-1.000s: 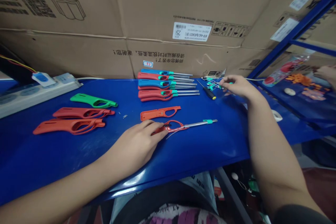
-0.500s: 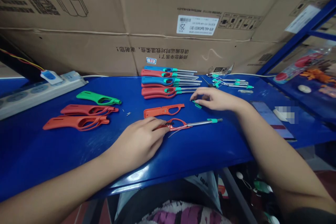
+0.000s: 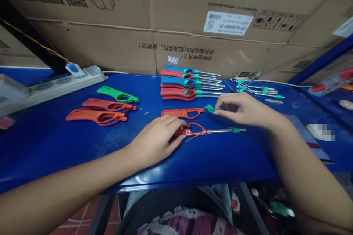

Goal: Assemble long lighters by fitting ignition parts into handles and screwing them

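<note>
My left hand (image 3: 160, 137) is closed round the handle end of an opened orange lighter half (image 3: 197, 128), which lies on the blue tabletop. A thin wire and a metal tube (image 3: 219, 131) with a green collar extend from this half to the right. Between the thumb and fingers of my right hand (image 3: 237, 108) is a small green plastic piece (image 3: 210, 108), probably a trigger; its exact shape is partly hidden. Just behind the opened half lies another orange handle shell (image 3: 182, 113). My right hand hovers to the right of that shell.
Several finished-looking red and blue lighters (image 3: 179, 93) are stacked at the back. Metal tubes with green parts (image 3: 261, 90) lie right of them. On the left are green (image 3: 116, 93) and red-orange handles (image 3: 93, 115), tiny metal pins (image 3: 146, 113) and a power strip (image 3: 52, 88).
The camera view has shifted, moving the scene rightward. My right hand has brought the green piece nearer the orange handle shell. My left hand still holds the opened half.
</note>
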`<state>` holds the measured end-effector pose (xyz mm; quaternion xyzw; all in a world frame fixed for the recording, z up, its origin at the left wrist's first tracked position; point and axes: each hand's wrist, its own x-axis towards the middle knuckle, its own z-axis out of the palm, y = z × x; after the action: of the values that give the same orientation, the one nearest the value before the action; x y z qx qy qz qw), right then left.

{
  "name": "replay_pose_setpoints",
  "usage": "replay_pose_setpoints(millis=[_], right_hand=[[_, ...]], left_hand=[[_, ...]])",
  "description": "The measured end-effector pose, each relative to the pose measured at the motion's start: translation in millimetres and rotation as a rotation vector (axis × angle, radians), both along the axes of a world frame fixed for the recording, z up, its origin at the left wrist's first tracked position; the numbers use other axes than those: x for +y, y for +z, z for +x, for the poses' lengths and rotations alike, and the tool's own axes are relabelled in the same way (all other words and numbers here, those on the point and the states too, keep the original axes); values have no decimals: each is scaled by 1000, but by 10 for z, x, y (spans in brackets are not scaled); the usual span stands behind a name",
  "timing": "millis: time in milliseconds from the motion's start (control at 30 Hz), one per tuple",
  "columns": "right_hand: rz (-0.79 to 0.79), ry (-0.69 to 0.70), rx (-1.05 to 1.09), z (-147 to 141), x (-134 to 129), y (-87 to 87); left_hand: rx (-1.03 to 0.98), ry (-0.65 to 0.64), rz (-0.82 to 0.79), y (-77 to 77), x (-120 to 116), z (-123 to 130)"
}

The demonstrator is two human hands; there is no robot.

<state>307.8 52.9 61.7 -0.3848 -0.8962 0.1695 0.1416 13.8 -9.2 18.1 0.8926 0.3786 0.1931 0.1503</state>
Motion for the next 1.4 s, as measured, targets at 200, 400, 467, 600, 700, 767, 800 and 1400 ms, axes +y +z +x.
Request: replay_pose_setpoints(millis=[200, 400, 467, 600, 700, 767, 800, 1400], right_hand=[[-142, 187, -70, -304, -195, -72], [-123, 195, -17, -343, -203, -111], [-121, 208, -4, -346, -191, -124], [-125, 232, -9, -394, -179, -187], [-108, 242, -3, -427, -182, -228], [-90, 254, -13, -434, -192, -233], [-79, 260, -23, -434, -200, -228], [44, 318, -120, -464, -245, -236]], left_hand=[[-44, -13, -53, -37, 20, -11], [-57, -27, -76, -24, 15, -11], [-67, -27, -73, -21, 18, -9], [-77, -14, -87, -20, 32, -8], [-75, 9, -101, -17, 41, -13], [-88, 21, -117, -13, 45, -17], [-99, 27, -131, -11, 47, -17], [-123, 112, -235, 4, 43, -7]])
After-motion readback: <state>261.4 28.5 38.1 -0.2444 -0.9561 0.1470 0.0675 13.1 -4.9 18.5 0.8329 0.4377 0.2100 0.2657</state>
